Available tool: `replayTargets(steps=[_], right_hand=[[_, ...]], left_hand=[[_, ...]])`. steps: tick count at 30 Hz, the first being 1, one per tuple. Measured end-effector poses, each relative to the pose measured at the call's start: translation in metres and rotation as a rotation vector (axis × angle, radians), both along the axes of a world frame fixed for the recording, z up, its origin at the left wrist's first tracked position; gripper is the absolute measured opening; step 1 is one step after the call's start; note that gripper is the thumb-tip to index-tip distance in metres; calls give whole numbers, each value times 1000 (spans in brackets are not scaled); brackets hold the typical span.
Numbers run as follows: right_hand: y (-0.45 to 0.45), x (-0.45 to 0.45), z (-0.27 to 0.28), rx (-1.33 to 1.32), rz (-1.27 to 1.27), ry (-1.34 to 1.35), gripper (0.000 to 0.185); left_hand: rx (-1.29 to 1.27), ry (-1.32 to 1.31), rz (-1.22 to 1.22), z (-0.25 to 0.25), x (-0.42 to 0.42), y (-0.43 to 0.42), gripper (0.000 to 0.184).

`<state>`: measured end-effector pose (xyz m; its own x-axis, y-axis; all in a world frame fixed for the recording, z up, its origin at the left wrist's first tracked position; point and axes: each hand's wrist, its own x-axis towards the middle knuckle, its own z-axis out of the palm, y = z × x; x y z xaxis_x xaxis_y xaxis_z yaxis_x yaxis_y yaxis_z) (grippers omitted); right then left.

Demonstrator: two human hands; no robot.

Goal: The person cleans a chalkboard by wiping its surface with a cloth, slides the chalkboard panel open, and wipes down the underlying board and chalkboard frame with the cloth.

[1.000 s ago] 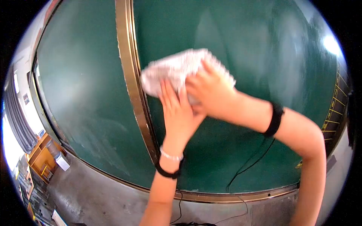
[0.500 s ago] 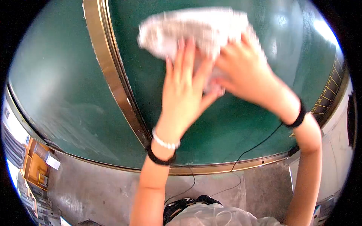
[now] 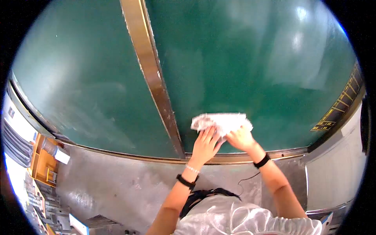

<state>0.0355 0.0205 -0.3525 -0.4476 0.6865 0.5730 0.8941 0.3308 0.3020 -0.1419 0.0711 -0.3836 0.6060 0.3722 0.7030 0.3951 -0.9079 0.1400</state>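
A crumpled white cloth [image 3: 223,122] is pressed against the lower part of the green chalkboard [image 3: 243,78], just above its bottom frame. On the cloth's left part lie the outstretched fingers of my left hand [image 3: 206,145], slightly apart and flat against it. My right hand [image 3: 241,139] is bent around the cloth's lower right part, with its fingertips partly hidden. Both wrists carry black bands, and a pale bead bracelet sits on the left one.
A brass-coloured upright frame [image 3: 150,74] divides the board panels to the left. Along the base runs a bottom rail [image 3: 133,155] above the grey floor [image 3: 117,176]. A wooden cabinet [image 3: 43,160] stands far left, and a thin black cable [image 3: 248,179] hangs near my right wrist.
Both hands and the cloth have moved down the board, from high up to near the bottom rail. The view has shifted, so the upright frame appears farther right.
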Motion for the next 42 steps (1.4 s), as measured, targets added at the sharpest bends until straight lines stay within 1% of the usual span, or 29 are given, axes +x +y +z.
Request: replayTargets(steps=[2,3,4,5,6,8,9,11,12,13,14,15,16,17,18,20,23,25,26,28,29,30,32,33,34,35,38,41,42], right_hand=[[11,-6,29,105,-24,22,29],[21,-13,51,202,-8,52,30],[22,-18,73,302,14,84,29],[26,-23,94,333,20,125,29],[30,-30,120,350,12,141,29],[36,-45,155,423,-7,160,26],[38,-52,159,442,-10,194,23],[41,-53,147,421,29,203,21],[40,-53,133,344,14,142,20],[40,-53,114,267,-2,81,20],[43,-55,92,265,9,36,22],[41,-57,59,103,-2,18,23],[41,-60,21,90,55,53,22],[39,-62,-8,99,55,-6,21],[32,-62,-37,-7,93,29,20],[28,-62,-102,-61,90,27,19],[19,-40,-170,-164,86,-26,20],[7,-25,-179,-233,78,-57,19],[0,-13,-182,-156,56,-60,18],[-21,22,-191,-312,8,33,17],[-33,41,-200,-320,-23,-7,18],[-46,59,-194,-318,-62,38,18],[-75,96,-194,-309,-151,-97,23],[-85,111,-192,-358,-151,-166,26],[-90,119,-188,-374,-165,-227,27],[-91,124,-185,-389,-180,-286,28],[-87,123,-202,-382,-118,-189,30],[-61,108,-238,-216,214,-61,33],[-46,89,-254,-304,217,-65,30]], left_hand=[[88,-120,36,26,7,13,43],[99,-120,80,52,8,17,48],[140,-194,77,80,10,20,54],[178,-223,117,108,13,23,57],[244,-311,132,133,15,27,50],[304,-352,179,172,14,27,51],[330,-350,201,176,13,31,53],[317,-347,235,162,13,30,55],[274,-353,257,145,12,29,56],[232,-360,277,120,10,28,57],[217,-323,321,86,6,29,57],[184,-301,359,52,3,26,58],[119,-255,388,21,-2,20,59],[65,-222,366,-13,-7,15,60],[-11,-200,372,-48,-10,10,59],[-49,-122,349,-121,-21,9,51],[-99,119,308,-162,-26,-9,40],[-135,127,233,-169,-18,-21,41],[-156,150,174,-173,-11,-23,41],[-196,179,72,-180,6,-30,44],[-241,181,-7,-180,17,-35,47],[-296,201,-96,-177,29,-39,49],[-370,197,-250,-168,53,-52,55],[-383,179,-314,-165,66,-54,58],[-448,191,-330,-163,73,-60,61],[-429,168,-324,-162,75,-58,60],[-364,132,-283,-155,68,-56,55],[-523,159,-121,-167,31,-43,49],[-567,212,-23,-167,13,-39,47]])
